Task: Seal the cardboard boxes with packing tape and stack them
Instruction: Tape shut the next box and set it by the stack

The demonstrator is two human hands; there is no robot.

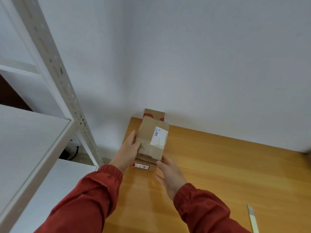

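utility knife (pixel 251 216): lies on the wooden table (pixel 218 165) by its near right edge, well apart from the boxes.
right hand (pixel 170 175): fingers loosely straight, thumb tip touching the near right corner of the top box; it steadies and grips nothing.
left hand (pixel 129 147): thumb and fingers curled round the left side of the top box, holding it.
top box (pixel 151 137): brown carton with a white shipping label (pixel 159 137), flaps closed, resting slightly askew on the lower box at the table's far left corner.
tape: a glossy band across the top box's near end looks like packing tape, though blur leaves it unsure; no tape roll in view.
lower box (pixel 140 165): only its near face with a red sticker shows beneath the top box.
rear box (pixel 154 114): red-printed carton behind the stack, at the table's far edge against the wall (pixel 202 56).
done, as judged: boxes closed, at least two stacked.
left, as judged: square the top box on the stack and let go; whether more boxes wait cannot be told.
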